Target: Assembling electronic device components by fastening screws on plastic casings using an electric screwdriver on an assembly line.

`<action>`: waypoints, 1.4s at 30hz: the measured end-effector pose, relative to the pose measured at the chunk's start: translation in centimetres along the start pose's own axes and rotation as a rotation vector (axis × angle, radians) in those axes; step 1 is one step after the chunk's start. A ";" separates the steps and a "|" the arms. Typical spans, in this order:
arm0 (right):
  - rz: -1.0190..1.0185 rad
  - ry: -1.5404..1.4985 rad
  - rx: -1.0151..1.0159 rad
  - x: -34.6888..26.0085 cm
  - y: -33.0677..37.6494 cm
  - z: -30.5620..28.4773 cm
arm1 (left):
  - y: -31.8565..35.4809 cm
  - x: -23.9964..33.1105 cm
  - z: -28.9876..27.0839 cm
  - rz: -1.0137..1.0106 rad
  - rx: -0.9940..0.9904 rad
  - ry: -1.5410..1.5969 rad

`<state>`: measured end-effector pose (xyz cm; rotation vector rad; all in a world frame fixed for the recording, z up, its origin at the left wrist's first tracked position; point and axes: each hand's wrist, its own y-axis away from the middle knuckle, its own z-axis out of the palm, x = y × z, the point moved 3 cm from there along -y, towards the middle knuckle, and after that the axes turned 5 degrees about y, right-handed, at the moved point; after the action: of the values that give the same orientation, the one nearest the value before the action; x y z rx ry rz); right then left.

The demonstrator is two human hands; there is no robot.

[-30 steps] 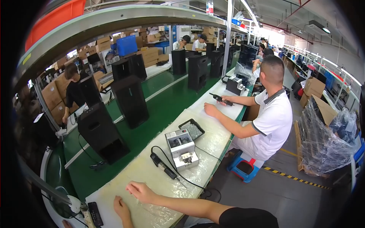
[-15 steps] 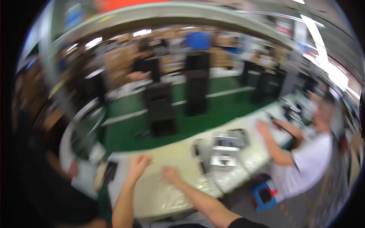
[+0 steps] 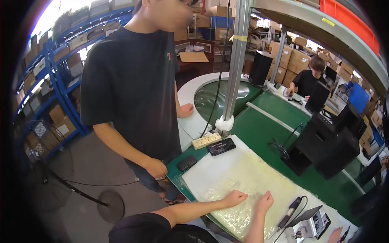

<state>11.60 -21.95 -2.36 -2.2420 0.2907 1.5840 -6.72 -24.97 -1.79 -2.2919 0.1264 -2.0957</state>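
My left hand (image 3: 235, 198) is closed in a fist on the plastic-covered pale mat (image 3: 214, 172), its forearm coming from the lower left. Beside it, a short gap to the right, my right hand (image 3: 265, 201) is also closed, raised a little at the wrist. Nothing shows in either hand. Nearest to my right hand lies a dark electric screwdriver (image 3: 290, 212) with a cord. Farther right stand an opened silver device (image 3: 310, 224) and a dark flat panel (image 3: 323, 227).
A phone (image 3: 221, 146), a cream power strip (image 3: 206, 140) and a black case (image 3: 187, 163) lie at the mat's far left. A person in a dark shirt (image 3: 133, 77) stands there. Black speaker-like boxes (image 3: 324, 143) sit on the green conveyor (image 3: 255, 121). A co-worker's hand (image 3: 335, 235) shows lower right.
The view has swung left and sharpened, bringing the standing person, phone and power strip into plain sight. Both my hands stay closed over the mat.
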 end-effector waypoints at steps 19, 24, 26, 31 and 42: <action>0.060 -0.035 -0.138 -5.5 -2.3 9.1 | -0.1 12.5 -32.9 0.023 0.991 0.358; 0.049 -0.034 -0.119 -4.3 -3.1 8.4 | -1.5 11.2 -31.8 -0.081 0.807 0.123; 0.035 -0.027 -0.152 -4.0 -3.2 8.0 | -0.7 11.8 -34.2 0.041 1.005 0.228; 0.064 -0.081 -0.176 -2.5 -3.2 8.2 | -3.7 12.3 -33.7 0.144 1.107 0.230; 0.139 -0.204 -0.230 -2.7 -4.2 7.9 | -5.2 2.8 2.4 0.070 0.108 -0.334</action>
<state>5.54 -14.95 -1.39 -2.2407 0.2210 1.9931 -3.91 -20.07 1.22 -2.4886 0.0792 -1.6170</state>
